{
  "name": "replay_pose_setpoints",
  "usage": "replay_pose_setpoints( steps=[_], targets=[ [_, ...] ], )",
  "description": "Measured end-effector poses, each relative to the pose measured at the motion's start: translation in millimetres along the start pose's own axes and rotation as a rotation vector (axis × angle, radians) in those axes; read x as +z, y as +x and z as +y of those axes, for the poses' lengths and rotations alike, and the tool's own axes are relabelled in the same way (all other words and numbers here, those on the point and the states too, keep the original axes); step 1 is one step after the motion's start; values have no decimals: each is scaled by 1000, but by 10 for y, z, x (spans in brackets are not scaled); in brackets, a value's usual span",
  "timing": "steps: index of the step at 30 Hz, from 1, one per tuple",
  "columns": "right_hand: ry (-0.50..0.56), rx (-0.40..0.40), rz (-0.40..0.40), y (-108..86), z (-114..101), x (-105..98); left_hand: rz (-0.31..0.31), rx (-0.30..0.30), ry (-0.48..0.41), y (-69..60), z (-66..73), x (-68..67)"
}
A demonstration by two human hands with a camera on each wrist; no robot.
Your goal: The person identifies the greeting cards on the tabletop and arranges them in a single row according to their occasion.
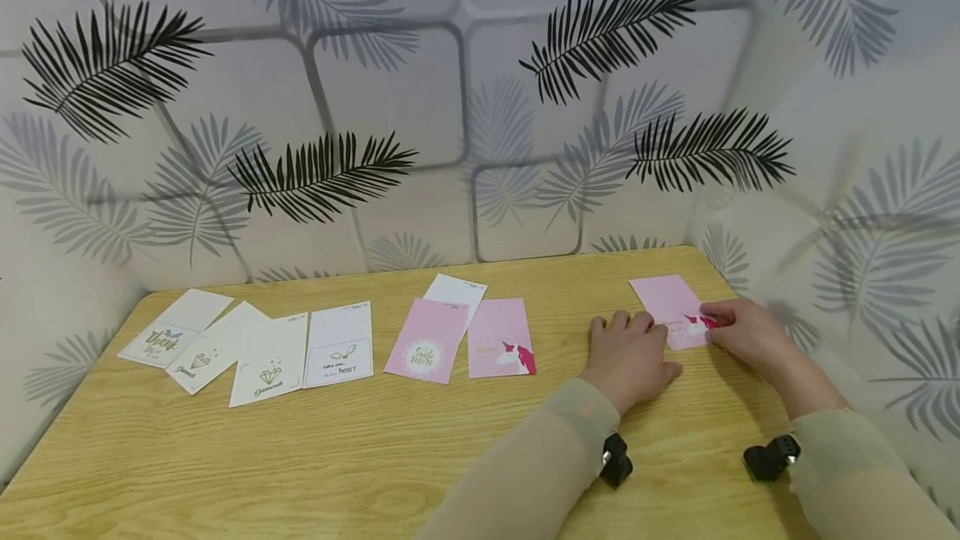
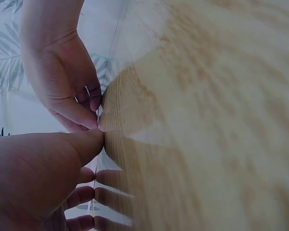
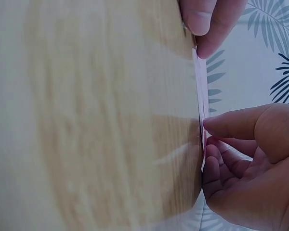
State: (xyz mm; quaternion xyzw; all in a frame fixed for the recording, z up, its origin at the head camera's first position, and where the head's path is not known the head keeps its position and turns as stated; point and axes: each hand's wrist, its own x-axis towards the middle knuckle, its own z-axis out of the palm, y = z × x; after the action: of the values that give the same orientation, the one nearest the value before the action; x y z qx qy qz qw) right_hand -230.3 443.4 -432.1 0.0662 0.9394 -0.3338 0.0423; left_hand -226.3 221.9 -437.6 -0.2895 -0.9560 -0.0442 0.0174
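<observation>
A pink card with a white unicorn [image 1: 670, 300] lies at the right end of the wooden table. My right hand [image 1: 753, 342] pinches its right edge between thumb and fingers; in the right wrist view the thumb presses on the thin pink edge. On the card's left side rests my left hand [image 1: 632, 357], palm down with fingers spread, its index finger at the card's edge. Left of that hand lies another pink unicorn card [image 1: 498, 332]. Beside it is a pink "Smile More" card [image 1: 427, 340], partly covering a white card [image 1: 459, 288].
Farther left lie a white "Thank you" card [image 1: 180, 325], two diamond cards, one of them [image 1: 272, 357] overlapping the other [image 1: 221, 344], and a "heart" card [image 1: 339, 340]. Behind the table [image 1: 300, 465] and at its right hangs a leaf-patterned cloth [image 1: 390, 98].
</observation>
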Motion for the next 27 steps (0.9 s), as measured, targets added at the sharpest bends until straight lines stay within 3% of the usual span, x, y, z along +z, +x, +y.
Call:
replay_pose_setpoints(
  steps=[8, 13, 18, 27],
  targets=[
    [48, 30, 133, -62, -79, 40, 20, 30, -64, -43, -112, -10],
    [23, 20, 192, -118, -218, 34, 66, 16, -76, -163, -249, -144],
    [66, 2, 122, -199, -443, 65, 82, -41, -80, -329, -488, -290],
    [181, -84, 1, -290, -857, 254, 104, -143, -129, -629, -983, -377]
  ],
)
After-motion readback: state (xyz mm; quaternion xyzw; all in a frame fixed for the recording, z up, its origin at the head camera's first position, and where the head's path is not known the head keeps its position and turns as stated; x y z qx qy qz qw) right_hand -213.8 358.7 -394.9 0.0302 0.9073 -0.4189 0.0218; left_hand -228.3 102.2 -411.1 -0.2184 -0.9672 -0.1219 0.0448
